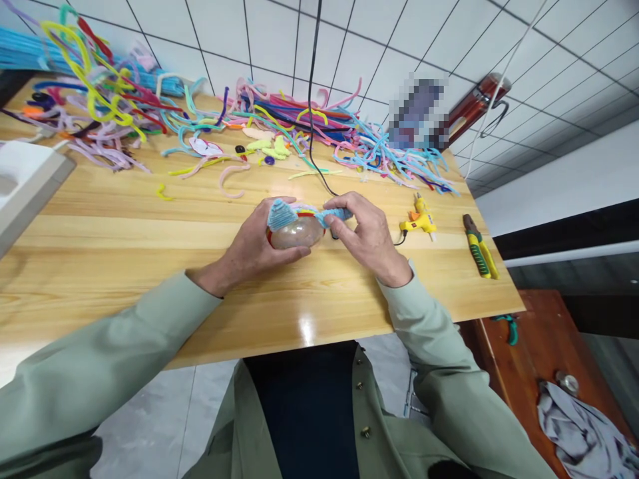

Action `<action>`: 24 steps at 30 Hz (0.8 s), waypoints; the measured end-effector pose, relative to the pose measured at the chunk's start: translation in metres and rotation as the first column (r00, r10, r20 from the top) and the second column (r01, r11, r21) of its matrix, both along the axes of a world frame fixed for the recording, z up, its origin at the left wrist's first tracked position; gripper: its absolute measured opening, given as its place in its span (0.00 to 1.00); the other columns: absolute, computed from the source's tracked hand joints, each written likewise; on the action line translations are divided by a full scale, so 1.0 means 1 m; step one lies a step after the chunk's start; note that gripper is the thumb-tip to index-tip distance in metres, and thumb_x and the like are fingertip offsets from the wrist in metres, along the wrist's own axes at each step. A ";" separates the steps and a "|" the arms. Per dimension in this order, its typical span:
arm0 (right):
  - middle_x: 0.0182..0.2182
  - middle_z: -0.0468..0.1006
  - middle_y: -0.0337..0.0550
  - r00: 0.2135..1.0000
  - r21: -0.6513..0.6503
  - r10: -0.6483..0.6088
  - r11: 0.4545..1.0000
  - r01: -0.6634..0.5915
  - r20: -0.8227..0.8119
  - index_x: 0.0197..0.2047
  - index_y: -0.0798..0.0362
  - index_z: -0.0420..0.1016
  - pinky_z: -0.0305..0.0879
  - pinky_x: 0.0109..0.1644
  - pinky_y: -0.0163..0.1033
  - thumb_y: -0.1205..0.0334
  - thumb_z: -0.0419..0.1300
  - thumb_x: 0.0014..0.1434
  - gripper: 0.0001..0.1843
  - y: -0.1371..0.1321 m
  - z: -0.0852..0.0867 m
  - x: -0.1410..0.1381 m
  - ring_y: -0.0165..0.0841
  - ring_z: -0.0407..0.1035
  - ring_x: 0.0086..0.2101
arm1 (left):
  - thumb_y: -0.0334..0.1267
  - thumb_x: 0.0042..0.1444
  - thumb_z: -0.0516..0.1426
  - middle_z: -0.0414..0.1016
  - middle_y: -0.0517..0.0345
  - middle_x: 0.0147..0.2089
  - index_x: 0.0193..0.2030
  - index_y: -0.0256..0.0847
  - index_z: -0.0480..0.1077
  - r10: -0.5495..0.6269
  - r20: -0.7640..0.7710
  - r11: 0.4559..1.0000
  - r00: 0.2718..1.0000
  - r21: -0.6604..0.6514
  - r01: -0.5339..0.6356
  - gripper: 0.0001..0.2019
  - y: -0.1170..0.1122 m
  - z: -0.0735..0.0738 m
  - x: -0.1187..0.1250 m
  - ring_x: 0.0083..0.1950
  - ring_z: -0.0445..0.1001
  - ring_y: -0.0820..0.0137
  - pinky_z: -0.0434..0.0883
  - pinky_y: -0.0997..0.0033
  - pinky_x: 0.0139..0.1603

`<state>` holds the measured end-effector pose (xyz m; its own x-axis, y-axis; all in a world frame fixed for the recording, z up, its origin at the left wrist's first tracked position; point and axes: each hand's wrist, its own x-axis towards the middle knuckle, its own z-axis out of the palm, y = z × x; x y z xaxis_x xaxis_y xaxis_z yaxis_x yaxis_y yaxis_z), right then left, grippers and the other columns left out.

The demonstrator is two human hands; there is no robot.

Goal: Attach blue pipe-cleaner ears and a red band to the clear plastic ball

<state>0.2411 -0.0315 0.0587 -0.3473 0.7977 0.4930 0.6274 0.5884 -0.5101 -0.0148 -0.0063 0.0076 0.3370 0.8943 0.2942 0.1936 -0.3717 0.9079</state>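
Observation:
My left hand point(249, 246) is wrapped around a clear plastic ball point(298, 233) partly covered with light blue pipe cleaner point(280, 213), with a red band at its rim. My right hand point(367, 234) pinches the blue pipe cleaner strand point(335, 214) that runs off the ball's right side. Both hands rest just above the wooden table point(124, 266), near its middle. Both wear green sleeves.
Heaps of coloured pipe cleaners point(309, 126) line the table's far edge. A yellow glue gun point(419, 221) and yellow-green pliers point(479, 246) lie to the right. A black cable point(313, 93) hangs down. A white box point(24, 183) sits at left; a lower wooden table with a grey cloth point(582, 432) is at right.

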 end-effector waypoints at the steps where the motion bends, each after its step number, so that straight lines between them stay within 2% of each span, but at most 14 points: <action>1: 0.50 0.85 0.48 1.000 -0.017 0.015 1.000 -0.015 -0.023 0.56 0.47 0.79 0.78 0.59 0.50 0.53 0.60 0.79 0.10 0.000 0.003 0.002 0.41 0.80 0.50 | 0.65 0.46 0.77 0.81 0.41 0.67 0.63 0.45 0.75 -0.016 0.009 0.999 1.000 -0.040 0.016 0.43 -0.001 0.002 0.000 0.71 0.79 0.41 0.74 0.38 0.77; 4: 0.59 0.83 0.51 0.996 -0.029 0.074 0.997 -0.076 -0.043 0.61 0.44 0.79 0.75 0.68 0.58 0.47 0.62 0.78 0.16 -0.001 0.012 0.010 0.46 0.78 0.60 | 0.66 0.51 0.75 0.83 0.42 0.66 0.62 0.43 0.76 -0.083 0.083 0.981 0.993 -0.168 0.096 0.40 -0.001 0.008 0.000 0.69 0.81 0.42 0.76 0.41 0.75; 6: 0.65 0.81 0.52 0.994 -0.015 0.105 0.994 -0.105 -0.022 0.62 0.42 0.79 0.72 0.73 0.65 0.45 0.64 0.76 0.18 -0.002 0.019 0.013 0.51 0.74 0.66 | 0.67 0.50 0.75 0.85 0.43 0.63 0.61 0.43 0.76 -0.082 0.167 0.960 0.983 -0.250 0.122 0.40 0.000 0.011 0.000 0.66 0.83 0.42 0.80 0.44 0.70; 9: 0.68 0.79 0.52 0.989 0.023 0.146 0.989 -0.146 0.010 0.61 0.42 0.81 0.69 0.75 0.70 0.46 0.64 0.76 0.17 -0.003 0.023 0.016 0.53 0.73 0.69 | 0.68 0.49 0.75 0.86 0.45 0.61 0.60 0.43 0.76 -0.069 0.311 0.905 0.948 -0.380 0.191 0.40 0.003 0.011 0.000 0.65 0.83 0.42 0.82 0.48 0.65; 11: 0.68 0.79 0.53 0.985 0.060 0.173 0.983 -0.174 0.028 0.60 0.42 0.82 0.71 0.74 0.70 0.48 0.63 0.76 0.15 -0.002 0.022 0.016 0.53 0.74 0.68 | 0.67 0.53 0.74 0.86 0.47 0.61 0.61 0.42 0.76 -0.108 0.406 0.837 0.908 -0.456 0.303 0.38 0.004 0.007 0.000 0.66 0.83 0.43 0.82 0.50 0.66; 14: 0.66 0.82 0.53 0.982 0.100 0.182 0.977 -0.187 0.057 0.60 0.43 0.82 0.74 0.71 0.67 0.53 0.61 0.78 0.13 0.000 0.019 0.015 0.50 0.77 0.65 | 0.65 0.56 0.72 0.87 0.51 0.60 0.61 0.42 0.79 -0.165 0.518 0.735 0.840 -0.503 0.455 0.35 0.006 -0.002 0.000 0.64 0.84 0.46 0.81 0.53 0.66; 17: 0.63 0.85 0.53 0.978 0.134 0.196 0.970 -0.204 0.072 0.59 0.45 0.82 0.76 0.68 0.63 0.57 0.59 0.79 0.12 0.001 0.016 0.013 0.47 0.80 0.61 | 0.67 0.56 0.71 0.88 0.51 0.58 0.59 0.45 0.83 -0.191 0.595 0.670 0.781 -0.503 0.546 0.33 0.006 -0.008 0.000 0.62 0.86 0.49 0.82 0.53 0.66; 21: 0.58 0.87 0.52 0.970 0.144 0.231 0.960 -0.240 0.077 0.57 0.47 0.83 0.78 0.65 0.57 0.59 0.57 0.80 0.12 0.000 0.015 0.013 0.44 0.82 0.58 | 0.68 0.55 0.71 0.89 0.53 0.56 0.55 0.49 0.86 -0.192 0.610 0.625 0.769 -0.528 0.575 0.30 0.006 -0.007 0.000 0.61 0.86 0.47 0.81 0.49 0.68; 24: 0.57 0.88 0.52 0.969 0.121 0.235 0.963 -0.243 0.074 0.56 0.47 0.83 0.78 0.64 0.56 0.59 0.57 0.80 0.13 0.000 0.015 0.013 0.43 0.83 0.57 | 0.69 0.52 0.72 0.89 0.51 0.54 0.51 0.48 0.86 -0.191 0.592 0.621 0.783 -0.545 0.563 0.31 0.005 -0.003 0.001 0.60 0.86 0.44 0.81 0.44 0.68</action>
<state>0.2541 -0.0317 0.0742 -0.5515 0.6197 0.5584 0.4872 0.7827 -0.3874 -0.0141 -0.0010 0.0051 0.6902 0.7147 -0.1135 -0.2971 0.4229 0.8561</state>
